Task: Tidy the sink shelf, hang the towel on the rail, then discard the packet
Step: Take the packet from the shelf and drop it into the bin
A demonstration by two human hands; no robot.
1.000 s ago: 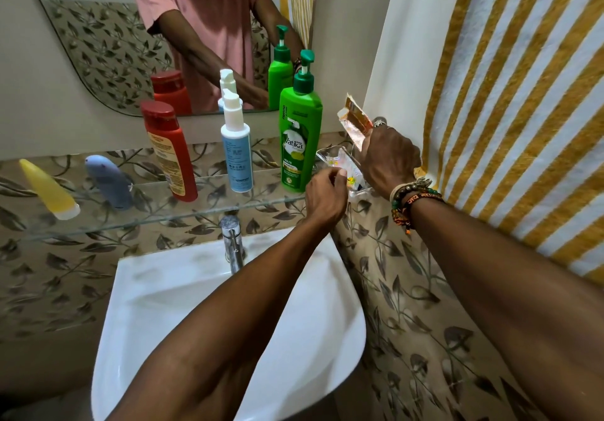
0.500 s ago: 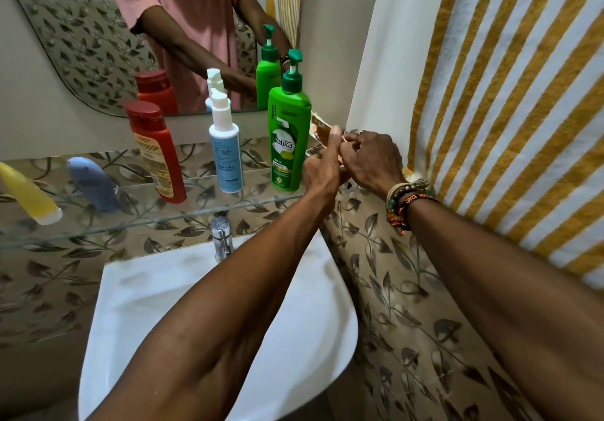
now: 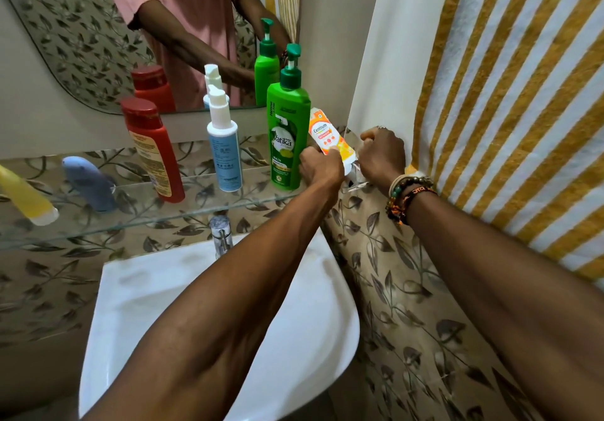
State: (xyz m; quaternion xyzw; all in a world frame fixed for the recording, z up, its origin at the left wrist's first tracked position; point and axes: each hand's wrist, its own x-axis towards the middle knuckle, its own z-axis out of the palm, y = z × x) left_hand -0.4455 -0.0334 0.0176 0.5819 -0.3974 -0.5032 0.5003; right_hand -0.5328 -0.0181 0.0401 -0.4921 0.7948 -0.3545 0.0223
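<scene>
An orange and white packet stands tilted at the right end of the glass shelf, just right of the green pump bottle. My left hand pinches the packet's lower half. My right hand is a closed fist at the packet's lower right end, over a clear plastic holder. A yellow and white striped towel hangs flat against the right wall, behind my right forearm. On the shelf stand a red bottle and a white and blue spray bottle. A blue tube and a yellow tube lie further left.
A white sink with a chrome tap sits under the shelf, below my left forearm. The mirror above shows a person in a pink shirt. Leaf-patterned tiles cover the walls left and right.
Both hands have come together at the shelf's right end. The packet, first held up in my right hand, is now pinched by my left hand and shows its printed face.
</scene>
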